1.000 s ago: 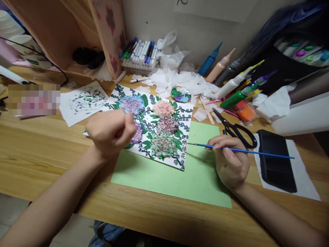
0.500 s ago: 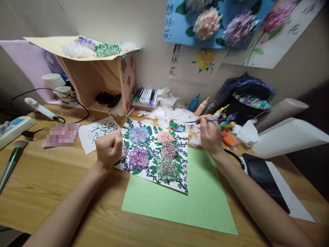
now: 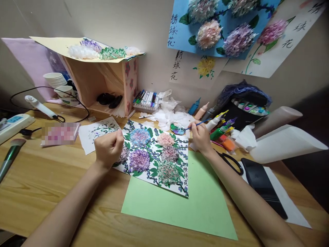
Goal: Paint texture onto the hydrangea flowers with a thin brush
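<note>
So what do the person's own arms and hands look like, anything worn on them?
Both forearms are bare as far as the picture shows: no sleeves in view. The left hand and right hand have no gloves, and no rings, watch or bracelets can be seen at the wrists. No markings or paint stains are clear on them at this size. Fingernails are too small to judge.

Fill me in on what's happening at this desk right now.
A person is working on a flower picture that lies partly on a green sheet on the wooden desk. The right hand holds a thin blue paintbrush, its tip at a small paint palette just behind the picture. The left hand is closed in a fist, resting at the picture's left edge. Scissors lie to the right.
</note>
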`<state>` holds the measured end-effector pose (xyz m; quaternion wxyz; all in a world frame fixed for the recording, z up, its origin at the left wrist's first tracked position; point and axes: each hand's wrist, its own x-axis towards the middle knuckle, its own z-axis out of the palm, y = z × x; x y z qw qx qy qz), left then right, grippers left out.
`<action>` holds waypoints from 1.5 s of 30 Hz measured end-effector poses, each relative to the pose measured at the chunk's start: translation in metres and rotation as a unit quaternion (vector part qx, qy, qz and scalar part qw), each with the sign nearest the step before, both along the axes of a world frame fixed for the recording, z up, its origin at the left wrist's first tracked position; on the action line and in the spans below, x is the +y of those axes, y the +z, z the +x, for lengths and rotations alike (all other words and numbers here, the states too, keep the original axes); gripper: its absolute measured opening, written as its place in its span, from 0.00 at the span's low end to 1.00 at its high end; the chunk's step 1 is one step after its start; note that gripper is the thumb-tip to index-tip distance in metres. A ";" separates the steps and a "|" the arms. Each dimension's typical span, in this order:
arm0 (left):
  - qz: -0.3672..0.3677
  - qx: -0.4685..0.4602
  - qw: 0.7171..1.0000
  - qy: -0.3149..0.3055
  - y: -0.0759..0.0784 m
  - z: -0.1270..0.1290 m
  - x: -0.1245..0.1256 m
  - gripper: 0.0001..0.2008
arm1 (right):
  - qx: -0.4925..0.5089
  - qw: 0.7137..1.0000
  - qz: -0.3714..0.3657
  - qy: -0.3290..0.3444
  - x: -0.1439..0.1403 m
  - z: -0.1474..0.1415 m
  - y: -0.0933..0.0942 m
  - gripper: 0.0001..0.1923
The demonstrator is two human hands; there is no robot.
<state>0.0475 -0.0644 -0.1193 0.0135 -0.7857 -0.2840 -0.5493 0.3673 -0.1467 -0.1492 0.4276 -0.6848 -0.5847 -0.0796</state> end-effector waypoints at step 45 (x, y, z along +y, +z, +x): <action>-0.108 -0.227 0.963 0.097 0.006 -0.020 0.029 0.29 | -0.013 0.920 -0.142 0.364 -0.054 -0.162 0.030 0.08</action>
